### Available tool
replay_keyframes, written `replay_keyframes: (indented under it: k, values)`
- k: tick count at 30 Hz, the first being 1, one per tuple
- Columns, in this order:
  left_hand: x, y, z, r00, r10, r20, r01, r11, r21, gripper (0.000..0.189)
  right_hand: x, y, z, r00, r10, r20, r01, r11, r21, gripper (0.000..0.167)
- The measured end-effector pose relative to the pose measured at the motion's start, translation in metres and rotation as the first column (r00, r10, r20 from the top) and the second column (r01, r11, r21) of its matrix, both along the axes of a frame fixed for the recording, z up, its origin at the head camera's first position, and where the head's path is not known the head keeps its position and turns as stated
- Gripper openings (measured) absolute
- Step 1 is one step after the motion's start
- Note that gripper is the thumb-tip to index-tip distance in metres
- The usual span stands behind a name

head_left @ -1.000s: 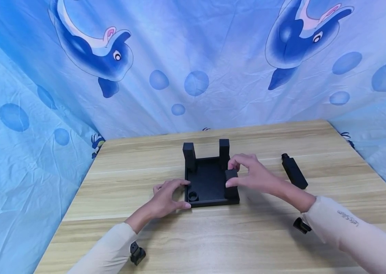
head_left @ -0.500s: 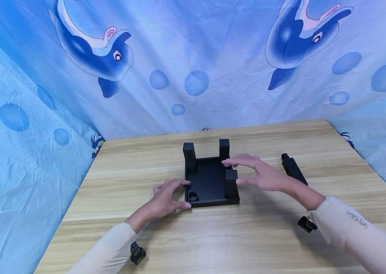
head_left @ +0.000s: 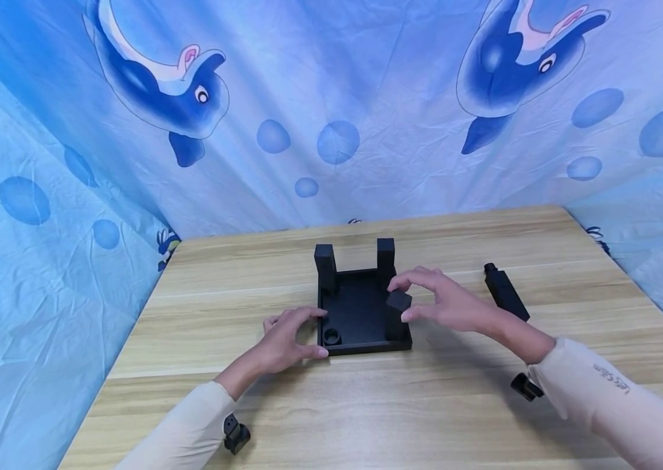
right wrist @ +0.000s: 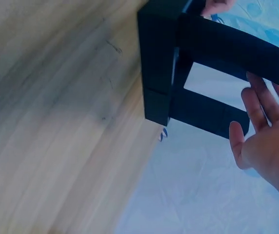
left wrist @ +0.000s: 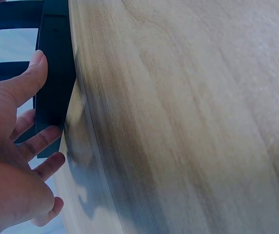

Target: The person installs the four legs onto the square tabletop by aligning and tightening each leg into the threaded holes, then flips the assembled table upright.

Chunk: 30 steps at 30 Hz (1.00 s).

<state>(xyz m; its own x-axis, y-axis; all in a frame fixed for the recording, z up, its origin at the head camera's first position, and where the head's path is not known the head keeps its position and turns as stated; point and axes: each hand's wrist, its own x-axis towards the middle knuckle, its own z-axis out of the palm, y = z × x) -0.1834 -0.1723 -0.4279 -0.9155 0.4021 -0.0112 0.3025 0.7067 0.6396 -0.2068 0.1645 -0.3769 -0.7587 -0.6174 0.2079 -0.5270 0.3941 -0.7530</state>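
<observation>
A square black base (head_left: 366,348) with a raised rim lies on the table, like an upturned toy table. Black legs stand upright at its back left (head_left: 326,269) and back right corners (head_left: 386,261). My right hand (head_left: 454,301) pinches the top of the front-right leg (head_left: 399,301) between thumb and fingers; its square top is turned askew to the base. In the right wrist view that leg (right wrist: 227,44) rises from the base. My left hand (head_left: 285,338) holds the front-left corner, thumb at the front edge and fingers at the left side. A round socket (head_left: 332,337) shows inside that corner.
Another black leg (head_left: 506,294) with a threaded end lies on the table to the right. Small black devices (head_left: 236,435) sit by both wrists. A blue dolphin-print cloth (head_left: 331,117) hangs behind and beside the wooden table (head_left: 219,294).
My right hand lets go of the front-right leg, opens, then pinches it again. The leg's top has turned from square to askew. The left hand and base stay put.
</observation>
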Motion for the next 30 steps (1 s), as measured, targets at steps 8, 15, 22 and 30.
replay_keyframes:
  k: [8,15,22,30]
  values:
    - [-0.001,0.0,0.0,1.0,0.0,-0.002,0.0,1.0,0.002,0.068,0.0,-0.012,-0.005,0.995,-0.08,-0.053,0.081,0.997,0.009,0.045]
    - [-0.002,0.0,-0.001,1.0,-0.001,-0.003,0.001,1.0,-0.001,0.067,-0.003,-0.004,0.005,0.995,0.067,-0.071,-0.064,0.997,0.044,0.062]
    - [-0.001,0.001,-0.001,1.0,-0.004,-0.017,0.004,1.0,0.011,0.067,-0.005,0.004,0.018,0.982,0.18,-0.062,-0.174,0.98,0.094,0.05]
    - [-0.002,0.001,-0.001,1.0,-0.006,-0.018,0.006,1.0,0.003,0.064,-0.003,-0.001,0.018,0.989,0.138,-0.052,-0.131,0.985,0.111,0.045]
